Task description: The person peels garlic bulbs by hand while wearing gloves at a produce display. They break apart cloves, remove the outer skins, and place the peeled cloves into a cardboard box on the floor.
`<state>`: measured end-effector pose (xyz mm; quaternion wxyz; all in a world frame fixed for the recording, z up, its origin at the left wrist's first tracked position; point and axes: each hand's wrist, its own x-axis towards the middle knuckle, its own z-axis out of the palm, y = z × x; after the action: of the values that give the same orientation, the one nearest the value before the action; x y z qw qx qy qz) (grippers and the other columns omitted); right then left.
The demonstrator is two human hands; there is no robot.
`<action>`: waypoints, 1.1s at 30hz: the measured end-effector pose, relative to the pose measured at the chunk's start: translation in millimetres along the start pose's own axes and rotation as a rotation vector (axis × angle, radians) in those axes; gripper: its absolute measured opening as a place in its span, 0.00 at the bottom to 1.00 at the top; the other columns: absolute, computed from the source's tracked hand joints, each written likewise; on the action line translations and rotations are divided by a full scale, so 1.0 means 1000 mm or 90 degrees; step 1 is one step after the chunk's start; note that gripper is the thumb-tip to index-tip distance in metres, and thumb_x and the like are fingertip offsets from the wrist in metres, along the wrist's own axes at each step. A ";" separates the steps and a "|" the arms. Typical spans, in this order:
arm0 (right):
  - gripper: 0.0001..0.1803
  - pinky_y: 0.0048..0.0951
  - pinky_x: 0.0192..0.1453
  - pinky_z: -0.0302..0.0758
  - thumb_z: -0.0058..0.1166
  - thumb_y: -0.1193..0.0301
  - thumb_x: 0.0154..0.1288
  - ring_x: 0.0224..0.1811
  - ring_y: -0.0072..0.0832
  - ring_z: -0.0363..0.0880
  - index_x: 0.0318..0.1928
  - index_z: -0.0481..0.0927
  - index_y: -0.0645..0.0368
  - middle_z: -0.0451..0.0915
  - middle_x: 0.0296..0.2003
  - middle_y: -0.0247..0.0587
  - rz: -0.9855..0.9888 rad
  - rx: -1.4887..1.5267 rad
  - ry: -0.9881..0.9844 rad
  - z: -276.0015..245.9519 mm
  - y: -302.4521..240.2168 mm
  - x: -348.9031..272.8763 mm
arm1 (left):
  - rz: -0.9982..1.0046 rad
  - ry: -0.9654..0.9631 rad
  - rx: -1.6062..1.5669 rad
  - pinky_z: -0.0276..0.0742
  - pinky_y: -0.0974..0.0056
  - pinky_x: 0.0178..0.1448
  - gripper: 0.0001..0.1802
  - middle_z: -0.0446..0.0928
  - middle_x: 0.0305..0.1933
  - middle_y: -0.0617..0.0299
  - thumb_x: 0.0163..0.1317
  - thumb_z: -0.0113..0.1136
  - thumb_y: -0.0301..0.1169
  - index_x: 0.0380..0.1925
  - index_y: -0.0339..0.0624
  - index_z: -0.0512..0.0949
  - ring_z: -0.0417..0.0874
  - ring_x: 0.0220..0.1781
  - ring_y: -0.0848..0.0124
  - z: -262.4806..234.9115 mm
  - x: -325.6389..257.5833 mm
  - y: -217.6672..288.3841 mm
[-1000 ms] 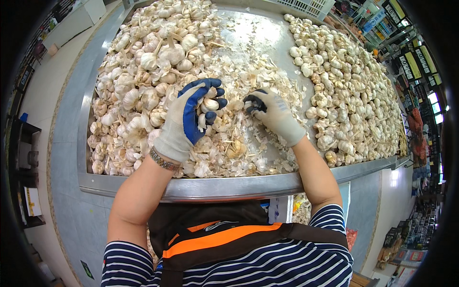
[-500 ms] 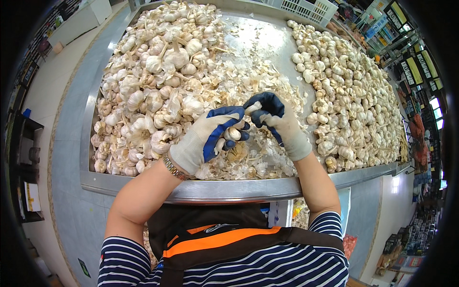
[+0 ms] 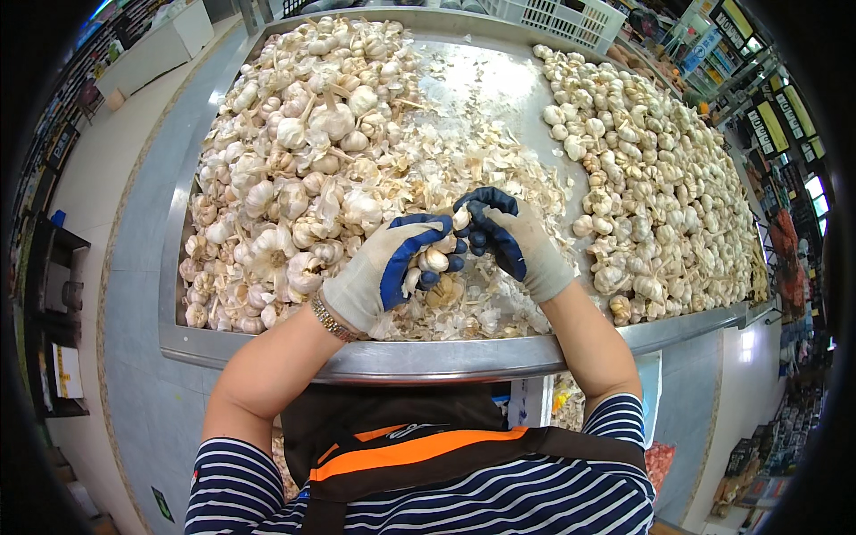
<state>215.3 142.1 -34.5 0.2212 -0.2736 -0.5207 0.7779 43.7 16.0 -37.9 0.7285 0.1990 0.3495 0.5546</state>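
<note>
- The left hand (image 3: 392,272), in a grey glove with blue-coated fingers, is curling closed around a garlic bulb (image 3: 434,260), which is sitting between its thumb and fingertips just above the near rim of the metal table (image 3: 428,357).
- The right hand (image 3: 508,236), gloved the same way, is pinching a second, smaller garlic piece (image 3: 461,217) with its fingertips, just above and to the right of the held bulb; the two hands are almost touching there.
- A metal watch band (image 3: 328,319) is showing at the left wrist, just below the glove cuff.
- Loose papery garlic skins (image 3: 481,152) are lying across the middle of the table, directly beyond the hands.
- A heap of unpeeled garlic with stems (image 3: 294,160) is filling the table's left part, left of the hands.
- A heap of cleaner, rounder garlic bulbs (image 3: 651,187) is covering the table's right part, right of the hands.
- A white plastic crate (image 3: 562,18) is standing past the table's far edge.
- The person is wearing a striped top and a dark apron with an orange band (image 3: 401,450), pressed close to the table's near rim.
</note>
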 end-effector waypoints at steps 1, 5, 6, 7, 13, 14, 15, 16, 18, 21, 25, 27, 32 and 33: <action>0.09 0.21 0.34 0.76 0.54 0.74 0.70 0.29 0.19 0.78 0.46 0.82 0.65 0.83 0.33 0.35 -0.012 -0.009 0.018 0.001 -0.001 0.000 | -0.009 0.003 -0.012 0.74 0.78 0.24 0.19 0.82 0.44 0.56 0.77 0.48 0.37 0.57 0.35 0.73 0.85 0.39 0.74 0.003 -0.001 0.001; 0.10 0.24 0.41 0.79 0.51 0.81 0.64 0.35 0.21 0.80 0.45 0.80 0.70 0.83 0.34 0.38 -0.135 -0.161 0.095 0.011 0.006 -0.002 | -0.019 -0.006 -0.046 0.74 0.78 0.23 0.18 0.83 0.44 0.56 0.77 0.49 0.40 0.56 0.39 0.74 0.85 0.39 0.74 0.003 0.000 -0.005; 0.11 0.25 0.41 0.79 0.52 0.81 0.64 0.35 0.24 0.81 0.46 0.80 0.70 0.83 0.35 0.40 -0.179 -0.233 0.081 0.009 0.009 0.001 | -0.018 -0.005 -0.044 0.74 0.78 0.23 0.18 0.83 0.43 0.56 0.77 0.49 0.41 0.55 0.39 0.74 0.86 0.39 0.73 0.003 0.000 -0.005; 0.11 0.26 0.42 0.79 0.52 0.81 0.63 0.35 0.26 0.81 0.46 0.80 0.70 0.83 0.35 0.41 -0.224 -0.304 0.068 0.007 0.012 0.004 | -0.017 -0.005 -0.041 0.74 0.77 0.24 0.18 0.83 0.43 0.56 0.77 0.49 0.42 0.55 0.40 0.74 0.86 0.39 0.73 0.004 -0.001 -0.005; 0.17 0.37 0.59 0.74 0.55 0.80 0.60 0.50 0.41 0.79 0.50 0.80 0.65 0.80 0.48 0.52 -0.411 -0.629 0.129 -0.015 0.035 0.011 | -0.008 0.013 -0.035 0.75 0.78 0.23 0.19 0.83 0.42 0.56 0.77 0.49 0.43 0.54 0.40 0.74 0.86 0.39 0.71 0.000 0.004 -0.011; 0.17 0.38 0.60 0.72 0.55 0.79 0.60 0.51 0.41 0.79 0.51 0.81 0.65 0.79 0.49 0.52 -0.399 -0.611 0.116 -0.016 0.035 0.010 | -0.001 0.028 -0.028 0.75 0.78 0.23 0.18 0.83 0.42 0.57 0.77 0.49 0.43 0.54 0.40 0.74 0.86 0.39 0.71 0.001 0.003 -0.011; 0.17 0.38 0.61 0.71 0.56 0.79 0.60 0.52 0.41 0.78 0.51 0.81 0.64 0.79 0.51 0.52 -0.386 -0.592 0.104 -0.017 0.035 0.010 | 0.003 0.016 -0.051 0.75 0.77 0.24 0.18 0.82 0.42 0.57 0.77 0.49 0.42 0.54 0.40 0.74 0.86 0.40 0.71 0.000 0.003 -0.012; 0.18 0.38 0.60 0.72 0.55 0.78 0.60 0.51 0.41 0.78 0.51 0.81 0.64 0.79 0.50 0.51 -0.354 -0.554 0.046 -0.013 0.026 0.006 | 0.007 0.005 -0.073 0.76 0.77 0.24 0.18 0.82 0.42 0.57 0.77 0.49 0.42 0.54 0.40 0.74 0.87 0.40 0.70 -0.003 0.004 -0.012; 0.18 0.38 0.58 0.74 0.55 0.77 0.60 0.49 0.41 0.79 0.52 0.81 0.64 0.79 0.49 0.50 -0.292 -0.476 -0.073 0.000 0.000 -0.004 | 0.013 -0.018 -0.106 0.76 0.76 0.25 0.17 0.82 0.43 0.58 0.77 0.49 0.41 0.54 0.41 0.75 0.87 0.40 0.70 -0.014 0.005 -0.015; 0.19 0.36 0.52 0.76 0.55 0.75 0.61 0.45 0.39 0.80 0.53 0.81 0.64 0.81 0.44 0.48 -0.340 -0.522 -0.083 0.003 -0.005 -0.006 | 0.003 -0.008 -0.100 0.78 0.75 0.25 0.15 0.81 0.40 0.59 0.76 0.51 0.39 0.51 0.41 0.75 0.87 0.39 0.68 -0.018 0.008 -0.014; 0.18 0.32 0.48 0.76 0.55 0.76 0.60 0.41 0.36 0.80 0.51 0.81 0.65 0.81 0.37 0.46 -0.275 -0.399 -0.076 0.000 -0.004 -0.004 | -0.015 0.052 -0.027 0.79 0.74 0.24 0.13 0.82 0.39 0.58 0.75 0.53 0.39 0.49 0.41 0.76 0.87 0.38 0.68 0.003 0.002 -0.008; 0.17 0.32 0.48 0.75 0.56 0.76 0.59 0.40 0.37 0.80 0.50 0.81 0.65 0.81 0.34 0.46 -0.166 -0.311 -0.047 0.003 -0.002 -0.006 | -0.032 0.041 -0.037 0.79 0.73 0.24 0.13 0.82 0.38 0.58 0.75 0.51 0.39 0.49 0.42 0.75 0.87 0.38 0.67 -0.002 0.005 -0.012; 0.13 0.33 0.46 0.76 0.52 0.77 0.61 0.38 0.37 0.80 0.47 0.79 0.65 0.82 0.36 0.49 -0.308 -0.434 0.011 -0.001 0.019 0.005 | -0.052 0.056 -0.022 0.80 0.73 0.25 0.13 0.82 0.38 0.58 0.75 0.51 0.39 0.48 0.42 0.75 0.87 0.38 0.65 -0.002 0.009 -0.012; 0.12 0.33 0.45 0.76 0.51 0.78 0.62 0.37 0.37 0.80 0.46 0.78 0.65 0.82 0.36 0.49 -0.351 -0.497 0.023 -0.004 0.023 0.007 | -0.048 0.059 -0.014 0.80 0.73 0.25 0.13 0.82 0.38 0.58 0.75 0.50 0.38 0.48 0.42 0.75 0.87 0.38 0.65 0.000 0.008 -0.012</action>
<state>211.7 141.1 -58.2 0.3087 -0.2013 -0.8231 0.4321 52.5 20.3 -48.2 0.7340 0.1516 0.3843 0.5390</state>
